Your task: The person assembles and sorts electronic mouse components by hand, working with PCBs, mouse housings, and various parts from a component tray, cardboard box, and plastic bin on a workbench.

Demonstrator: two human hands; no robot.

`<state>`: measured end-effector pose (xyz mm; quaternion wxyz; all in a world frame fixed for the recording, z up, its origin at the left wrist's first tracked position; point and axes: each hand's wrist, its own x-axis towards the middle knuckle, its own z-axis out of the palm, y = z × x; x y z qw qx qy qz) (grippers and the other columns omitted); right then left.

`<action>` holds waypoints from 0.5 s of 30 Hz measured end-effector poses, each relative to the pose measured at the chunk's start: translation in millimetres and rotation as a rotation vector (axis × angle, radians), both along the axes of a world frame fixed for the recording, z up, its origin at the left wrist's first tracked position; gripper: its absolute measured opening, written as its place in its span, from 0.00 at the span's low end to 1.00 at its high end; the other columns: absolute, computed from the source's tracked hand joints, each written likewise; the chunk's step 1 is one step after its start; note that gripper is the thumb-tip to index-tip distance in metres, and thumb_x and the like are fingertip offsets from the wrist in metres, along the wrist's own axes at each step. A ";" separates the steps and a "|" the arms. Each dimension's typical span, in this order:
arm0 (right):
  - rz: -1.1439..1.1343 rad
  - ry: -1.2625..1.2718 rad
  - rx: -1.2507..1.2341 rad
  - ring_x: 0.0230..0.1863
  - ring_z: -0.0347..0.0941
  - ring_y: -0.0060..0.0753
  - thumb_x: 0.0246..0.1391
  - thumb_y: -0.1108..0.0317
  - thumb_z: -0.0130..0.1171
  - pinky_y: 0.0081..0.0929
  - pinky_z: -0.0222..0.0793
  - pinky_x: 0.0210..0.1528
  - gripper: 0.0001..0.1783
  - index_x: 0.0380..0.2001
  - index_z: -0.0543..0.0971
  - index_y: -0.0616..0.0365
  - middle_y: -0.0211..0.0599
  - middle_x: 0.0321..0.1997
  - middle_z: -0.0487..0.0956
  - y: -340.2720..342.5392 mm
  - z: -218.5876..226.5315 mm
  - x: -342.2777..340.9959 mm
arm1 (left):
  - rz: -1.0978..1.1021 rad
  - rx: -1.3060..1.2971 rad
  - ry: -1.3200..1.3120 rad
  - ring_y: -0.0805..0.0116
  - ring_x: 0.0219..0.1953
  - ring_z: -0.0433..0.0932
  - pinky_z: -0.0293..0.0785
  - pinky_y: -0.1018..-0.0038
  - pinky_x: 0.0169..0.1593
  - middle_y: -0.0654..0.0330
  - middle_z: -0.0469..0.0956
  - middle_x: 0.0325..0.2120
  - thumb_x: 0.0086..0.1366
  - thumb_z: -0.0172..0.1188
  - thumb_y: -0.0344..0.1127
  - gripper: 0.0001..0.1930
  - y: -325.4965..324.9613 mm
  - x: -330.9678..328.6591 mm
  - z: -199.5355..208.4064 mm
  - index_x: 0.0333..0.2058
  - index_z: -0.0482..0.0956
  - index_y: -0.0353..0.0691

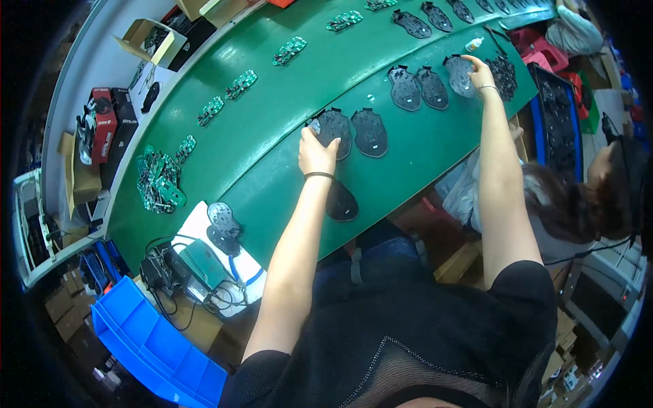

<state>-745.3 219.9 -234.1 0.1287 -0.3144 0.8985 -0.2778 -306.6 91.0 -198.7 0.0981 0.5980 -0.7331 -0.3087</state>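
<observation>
- Nearest the camera, the person's two bare forearms rise from the lower edge and reach out over a green conveyor belt.
- Left hand: it wears a dark wrist band, and its fingers are curled down onto the near-left edge of a black mouse-shaped base plate. It presses or pinches that edge; whether the fingers wrap under the plate cannot be told.
- That plate lies flat on the belt, mostly beyond the knuckles, and just beside it on the right lies a second black plate.
- One more black plate sits at the belt's near edge, right beside the left wrist.
- Right hand: stretched far out, fingers spread and loose, with the fingertips resting on the top of a black plate near the belt's right end. It clamps nothing.
- Left of that plate, two similar plates lie side by side, well apart from the left hand's pair.
- A heap of black parts lies just right of the right hand, and a small white bottle stands beyond it.
- Green circuit boards lie in a row along the belt's far strip.
- Off the left end are a blue bin and a small green device with cables.
</observation>
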 end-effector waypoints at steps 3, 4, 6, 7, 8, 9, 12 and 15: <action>0.007 0.101 0.142 0.37 0.71 0.40 0.37 0.79 0.50 0.30 0.67 0.43 0.32 0.50 0.71 0.41 0.41 0.35 0.75 3.5 -9.6 -24.1 | -0.002 0.066 0.000 0.52 0.42 0.73 0.70 0.61 0.43 0.51 0.73 0.38 0.42 0.69 0.42 0.27 1.8 -11.2 -3.3 0.39 0.68 0.40; -0.009 0.509 0.214 0.43 0.68 0.46 0.38 0.76 0.51 0.35 0.64 0.48 0.31 0.51 0.70 0.39 0.41 0.40 0.74 -13.5 -17.1 2.8 | 0.048 0.081 -0.004 0.52 0.41 0.73 0.70 0.61 0.42 0.51 0.74 0.37 0.42 0.69 0.42 0.26 -0.8 -4.3 -7.2 0.39 0.69 0.40; 0.142 0.574 0.112 0.45 0.66 0.49 0.36 0.70 0.57 0.37 0.63 0.48 0.27 0.47 0.72 0.46 0.43 0.42 0.72 -48.4 1.4 72.0 | 0.117 0.091 -0.011 0.52 0.40 0.74 0.70 0.62 0.42 0.51 0.75 0.36 0.42 0.69 0.41 0.25 -6.5 9.4 -12.6 0.38 0.70 0.40; 0.273 0.400 0.137 0.45 0.66 0.49 0.33 0.66 0.61 0.37 0.62 0.48 0.27 0.44 0.73 0.49 0.45 0.40 0.73 -59.7 18.7 123.6 | 0.137 0.074 0.060 0.55 0.37 0.75 0.71 0.65 0.40 0.52 0.76 0.33 0.43 0.69 0.39 0.23 -8.3 16.6 -18.4 0.37 0.70 0.38; 0.479 0.267 -0.107 0.47 0.64 0.50 0.30 0.62 0.64 0.39 0.60 0.51 0.32 0.46 0.71 0.48 0.48 0.42 0.71 -50.8 11.9 157.3 | 0.132 0.062 0.149 0.58 0.34 0.76 0.72 0.67 0.38 0.53 0.77 0.30 0.44 0.68 0.36 0.21 -8.0 15.4 -19.8 0.36 0.71 0.37; 0.529 0.223 -0.012 0.51 0.59 0.51 0.29 0.59 0.65 0.43 0.56 0.53 0.38 0.51 0.67 0.42 0.47 0.47 0.66 -40.3 11.9 205.2 | 0.130 0.066 0.143 0.58 0.34 0.76 0.72 0.67 0.38 0.53 0.77 0.30 0.44 0.68 0.36 0.21 -7.1 16.5 -23.9 0.36 0.71 0.37; 0.617 0.169 0.044 0.54 0.55 0.51 0.29 0.58 0.66 0.46 0.55 0.54 0.42 0.54 0.63 0.37 0.44 0.51 0.63 -25.9 27.8 273.4 | 0.350 0.470 0.669 0.80 0.20 0.71 0.64 0.84 0.19 0.63 0.75 0.25 0.52 0.63 0.31 0.14 -8.3 28.3 -19.3 0.36 0.71 0.38; 0.661 0.248 0.082 0.54 0.56 0.48 0.30 0.59 0.65 0.44 0.55 0.54 0.44 0.56 0.61 0.34 0.41 0.53 0.61 -35.8 17.8 264.5 | 0.465 0.386 0.748 0.78 0.22 0.72 0.66 0.83 0.20 0.64 0.75 0.25 0.51 0.64 0.32 0.16 -10.2 60.0 -16.8 0.37 0.69 0.39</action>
